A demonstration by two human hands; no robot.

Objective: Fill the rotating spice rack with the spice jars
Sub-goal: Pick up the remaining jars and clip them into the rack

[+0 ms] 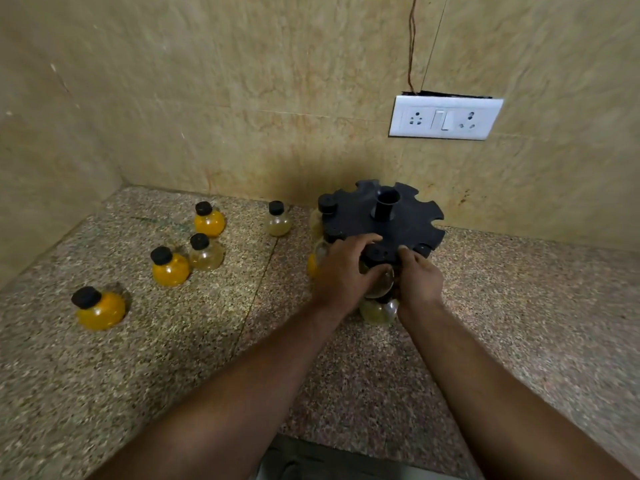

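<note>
- Head view: left hand (346, 271) and right hand (419, 280) both curl round one clear jar (380, 287), at the near edge of the black spice rack (384, 220).
- Rack stands on the granite counter (173, 358) by the back wall.
- Five loose jars (169, 266) sit left of the rack, well apart.

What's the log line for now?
left hand, right hand grip clear round black-capped jar | at front slot of black rotating rack | five loose jars
</note>
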